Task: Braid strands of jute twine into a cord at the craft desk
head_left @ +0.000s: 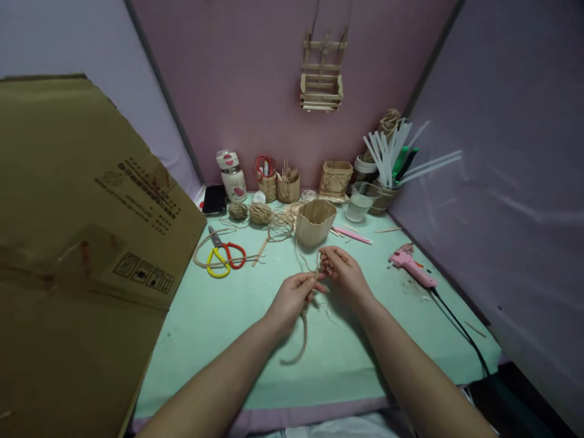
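Note:
Between my hands runs a length of tan twine [305,334], its loose tail hanging curved below my left hand. My left hand [292,298] is closed, thumb and finger pinching the twine. Close beside it, my right hand [344,274] pinches another part of the strand near the fingertips. A thin strand rises from the fingers toward a wooden-stick cup [314,224] just beyond them. To the left lie scissors [223,255] with one red and one yellow handle, with a loop of twine across them.
A pink glue gun [413,267] with a black cord lies at right. Twine balls [260,213], a clear cup of liquid [362,201], a pink pen [352,235] and a pot of white glue sticks [387,152] stand behind. A large cardboard box [82,243] blocks the left side.

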{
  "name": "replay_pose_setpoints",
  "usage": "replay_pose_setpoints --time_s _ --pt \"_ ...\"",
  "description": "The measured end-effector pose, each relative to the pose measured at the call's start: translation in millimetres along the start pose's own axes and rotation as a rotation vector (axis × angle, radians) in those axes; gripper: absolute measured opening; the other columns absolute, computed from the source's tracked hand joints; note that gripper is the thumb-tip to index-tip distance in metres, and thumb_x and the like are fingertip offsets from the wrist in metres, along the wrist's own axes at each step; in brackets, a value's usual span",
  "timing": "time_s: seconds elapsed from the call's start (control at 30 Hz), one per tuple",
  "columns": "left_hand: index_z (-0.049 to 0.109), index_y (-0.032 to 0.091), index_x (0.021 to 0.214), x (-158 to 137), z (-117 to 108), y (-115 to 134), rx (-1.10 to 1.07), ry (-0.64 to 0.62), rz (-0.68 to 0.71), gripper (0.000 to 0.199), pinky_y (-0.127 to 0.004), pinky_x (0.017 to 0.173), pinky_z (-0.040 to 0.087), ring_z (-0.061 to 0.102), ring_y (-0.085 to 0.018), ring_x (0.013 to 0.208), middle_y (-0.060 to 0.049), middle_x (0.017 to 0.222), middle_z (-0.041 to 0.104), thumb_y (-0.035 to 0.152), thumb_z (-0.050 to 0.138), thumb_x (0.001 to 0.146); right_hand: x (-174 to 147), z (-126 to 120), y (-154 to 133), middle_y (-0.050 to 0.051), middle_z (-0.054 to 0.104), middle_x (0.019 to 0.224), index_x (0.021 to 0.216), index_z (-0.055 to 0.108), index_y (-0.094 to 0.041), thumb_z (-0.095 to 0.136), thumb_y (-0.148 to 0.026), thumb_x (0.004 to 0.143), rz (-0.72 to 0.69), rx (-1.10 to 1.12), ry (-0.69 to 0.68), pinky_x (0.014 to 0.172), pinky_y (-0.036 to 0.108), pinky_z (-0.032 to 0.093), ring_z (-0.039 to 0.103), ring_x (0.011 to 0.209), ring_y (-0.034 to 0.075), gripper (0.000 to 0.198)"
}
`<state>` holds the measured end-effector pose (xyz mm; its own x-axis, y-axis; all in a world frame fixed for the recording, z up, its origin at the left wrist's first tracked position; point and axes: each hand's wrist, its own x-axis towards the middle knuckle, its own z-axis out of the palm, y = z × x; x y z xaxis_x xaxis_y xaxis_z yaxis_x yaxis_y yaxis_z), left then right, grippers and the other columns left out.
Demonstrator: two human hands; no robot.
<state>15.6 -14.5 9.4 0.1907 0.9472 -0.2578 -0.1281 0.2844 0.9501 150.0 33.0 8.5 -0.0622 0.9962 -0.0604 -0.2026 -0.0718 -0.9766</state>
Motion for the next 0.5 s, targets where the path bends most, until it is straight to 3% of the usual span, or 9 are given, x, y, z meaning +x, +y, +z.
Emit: replay_pose_setpoints --time_s 0.13,0.33,0.5 --pt "0.068 0.016 0.098 -1.4 -1.9 8.5 -0.211 0.032 -0.085 0.037 -0.023 0.05 0.03 0.043 -0.009 0.056 -0.009 0.083 0.067 0.043 0.059 0.075 -0.8 -0.3 2.5 0.004 0.056 0.076 0.086 0.062 -0.02 0.053 -0.056 0.078 0.006 -0.079 0.009 0.057 0.026 0.042 0.051 0.063 0.014 0.037" --pt "0.066 0.01 0.102 -1.6 -3.9 20.6 -0.394 0.11 -0.155 0.049 -0.024 0.059 0.033 0.049 -0.011 0.067 -0.013 0.091 0.066 0.052 0.053 0.079 -4.2 -0.7 -3.9 0.003 0.06 0.075 0.085 0.062 -0.018 0.044 -0.052 0.085 -0.003 -0.33 -0.099 0.065 0.027 0.043 0.053 0.068 0.014 0.039" --pt "0.067 0.01 0.098 0.5 -1.9 12.0 -0.393 0.098 -0.179 0.047 -0.023 0.06 0.032 0.048 -0.01 0.066 -0.01 0.084 0.063 0.051 0.055 0.078 -5.6 -2.3 -6.5 0.004 0.062 0.079 0.086 0.061 -0.017 0.04 -0.05 0.088 -0.01 -0.383 -0.138 0.07 0.027 0.042 0.055 0.074 0.015 0.039"
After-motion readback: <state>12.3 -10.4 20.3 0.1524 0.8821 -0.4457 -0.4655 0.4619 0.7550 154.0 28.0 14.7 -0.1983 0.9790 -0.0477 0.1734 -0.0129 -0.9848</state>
